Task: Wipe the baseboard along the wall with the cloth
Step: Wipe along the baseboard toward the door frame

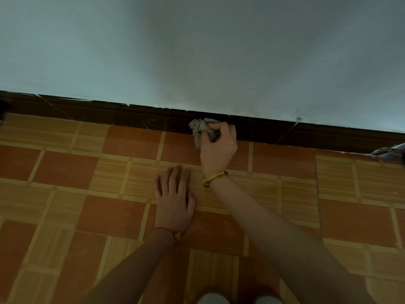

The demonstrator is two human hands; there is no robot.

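Note:
A dark brown baseboard [135, 118] runs along the foot of a pale wall [197, 51], sloping down to the right. My right hand [218, 145], with a gold bangle on its wrist, is closed around a crumpled grey cloth [200, 127] and presses it against the baseboard near the middle of the view. Part of the cloth hangs down to the floor tiles. My left hand [174, 198] lies flat on the floor, palm down, fingers spread, just below and left of the right wrist. A red string circles its wrist.
The floor [87, 183] is orange and tan patterned tile. A pale object [392, 150] pokes in at the right edge by the baseboard. A dark shape [2, 110] sits at the far left edge. My knees [236, 299] show at the bottom.

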